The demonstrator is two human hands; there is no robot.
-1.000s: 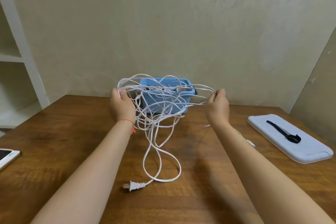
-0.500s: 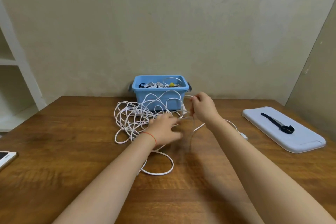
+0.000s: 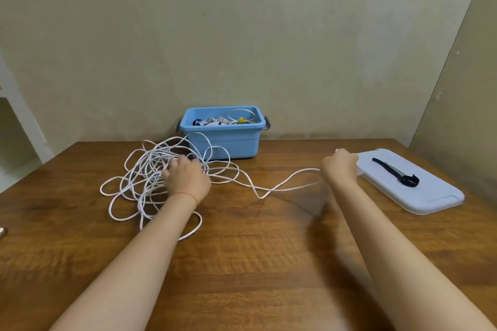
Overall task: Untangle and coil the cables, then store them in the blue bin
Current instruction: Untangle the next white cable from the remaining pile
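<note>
Cable (image 3: 161, 177) tangled under left hand (image 3: 188, 180), end hidden in right hand (image 3: 340, 166)

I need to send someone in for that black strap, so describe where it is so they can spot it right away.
Start at the wooden table and look to its far right side, where a flat pale lid lies near the wall corner. The black strap lies on top of that lid, stretched out with a small loop at its near end. It is the only dark thing there; the cables by the blue bin are white.
</note>
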